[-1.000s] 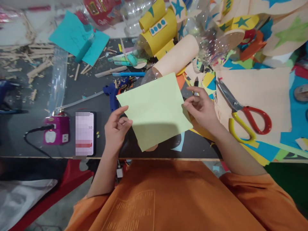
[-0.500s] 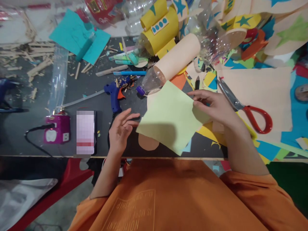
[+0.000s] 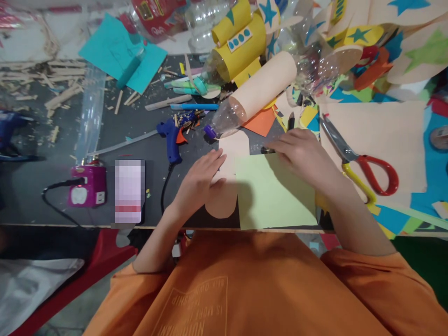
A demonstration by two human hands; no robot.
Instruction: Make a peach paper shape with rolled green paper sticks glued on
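A light green sheet of paper (image 3: 280,200) lies near the front edge of the table. My right hand (image 3: 301,151) is over its upper edge, fingers bent and gripping there. A small dark thing (image 3: 268,150) shows by those fingertips; its kind is unclear. On the left, a long peach paper cutout with rounded ends (image 3: 224,198) lies beside the green sheet. My left hand (image 3: 201,179) rests on the left side of this cutout, its fingers stretched out. Just beyond my right hand, a black pen (image 3: 291,121) points away.
Red-handled scissors (image 3: 376,172) lie to the right on peach paper (image 3: 395,135). A paper-wrapped bottle (image 3: 266,86) and a blue glue gun (image 3: 171,140) are beyond my hands. A phone (image 3: 129,191) and a purple power adapter (image 3: 87,186) sit to the left.
The green sheet has turned and moved right and down, uncovering more of the peach cutout. My left hand has moved right onto the cutout. My right hand now lies over the sheet's upper edge.
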